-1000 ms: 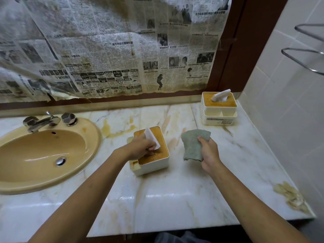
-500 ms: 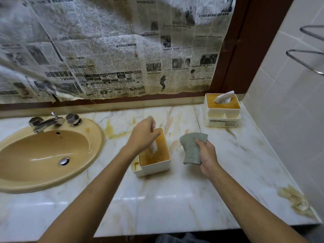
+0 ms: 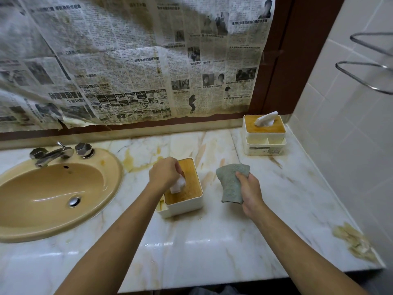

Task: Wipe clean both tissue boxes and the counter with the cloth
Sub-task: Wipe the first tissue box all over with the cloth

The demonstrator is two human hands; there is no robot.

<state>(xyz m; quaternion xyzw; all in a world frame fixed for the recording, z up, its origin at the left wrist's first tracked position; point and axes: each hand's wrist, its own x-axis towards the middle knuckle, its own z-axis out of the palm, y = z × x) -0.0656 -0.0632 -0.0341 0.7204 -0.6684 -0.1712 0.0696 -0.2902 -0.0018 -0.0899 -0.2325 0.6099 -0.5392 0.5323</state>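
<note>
2 tissue boxes stand on the marble tabletop point(image 3: 212, 241). The near tissue box point(image 3: 188, 206), white with an amber-stained lid, sits at the middle, just right of the sink point(image 3: 49, 194); the far tissue box point(image 3: 263, 145), of the same make, stands at the back right corner beside the tiled wall point(image 3: 350, 124), with a white sheet point(image 3: 265, 119) poking up from its lid.

The left hand point(image 3: 164, 174) lies over the back-left part of the near tissue box's lid, its fingers curled and pinching the white tissue point(image 3: 177, 186) that comes out of the top. The right hand point(image 3: 252, 193) is closed around a grey-green cloth point(image 3: 230, 184), thumb on its front; the cloth is held up just right of the near tissue box and apart from it; whether its lower edge touches the tabletop cannot be told.

Yellow-brown stains point(image 3: 130, 162) mark the marble between the sink and the near tissue box; a patch of flaky yellowish residue point(image 3: 354, 241) lies at the front right corner. A chrome faucet point(image 3: 52, 154) with 2 faceted knobs stands behind the beige sink; stained newspaper point(image 3: 127, 60) covers the wall above; a chrome towel rack point(image 3: 370, 69) juts from the right wall.
</note>
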